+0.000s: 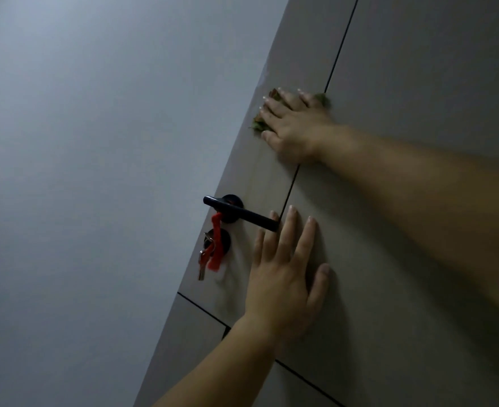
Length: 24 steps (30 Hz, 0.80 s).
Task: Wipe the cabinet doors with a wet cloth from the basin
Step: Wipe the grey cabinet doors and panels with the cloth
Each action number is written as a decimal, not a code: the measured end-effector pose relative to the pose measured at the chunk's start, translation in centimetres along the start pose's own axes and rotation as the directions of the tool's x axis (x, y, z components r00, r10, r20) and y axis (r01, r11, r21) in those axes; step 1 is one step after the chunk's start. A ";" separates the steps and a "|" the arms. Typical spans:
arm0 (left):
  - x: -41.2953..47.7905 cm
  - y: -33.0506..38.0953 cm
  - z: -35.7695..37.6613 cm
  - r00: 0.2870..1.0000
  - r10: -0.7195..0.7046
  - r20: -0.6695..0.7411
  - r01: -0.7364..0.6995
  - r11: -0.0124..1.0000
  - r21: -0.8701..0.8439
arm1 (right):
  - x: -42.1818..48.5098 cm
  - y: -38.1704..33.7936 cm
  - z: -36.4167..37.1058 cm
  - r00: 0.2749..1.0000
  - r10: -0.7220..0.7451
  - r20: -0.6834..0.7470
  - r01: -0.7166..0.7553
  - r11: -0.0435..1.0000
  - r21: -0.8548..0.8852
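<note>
My right hand (293, 127) presses a greenish cloth (258, 123) flat against the grey-brown door panel (404, 83), close to its left edge. Only the cloth's corners show around the fingers. Lower down, my left hand (286, 277) lies flat on the door with fingers spread and nothing in it, just right of the black lever handle (242, 214). The basin is out of view.
A key with a red ribbon (214, 251) hangs from the lock below the handle. A plain grey wall (95, 171) fills the left side. Dark seams (340, 45) divide the door surface into panels.
</note>
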<state>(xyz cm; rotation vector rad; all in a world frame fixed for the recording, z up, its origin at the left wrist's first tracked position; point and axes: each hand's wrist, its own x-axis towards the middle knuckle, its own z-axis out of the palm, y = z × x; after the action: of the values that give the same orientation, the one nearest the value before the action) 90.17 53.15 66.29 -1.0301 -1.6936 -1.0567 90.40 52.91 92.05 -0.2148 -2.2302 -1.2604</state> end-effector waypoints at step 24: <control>-3.0 -0.5 1.3 0.999 -0.028 -0.025 0.026 0.997 -0.078 | -5.0 -1.1 3.1 0.876 -0.461 0.143 0.474 0.877 -0.074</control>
<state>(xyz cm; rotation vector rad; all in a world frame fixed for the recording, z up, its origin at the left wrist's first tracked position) 90.30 53.61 63.01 -1.0407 -1.6614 -1.1569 92.90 55.54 87.26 0.2370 -2.4078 -1.6589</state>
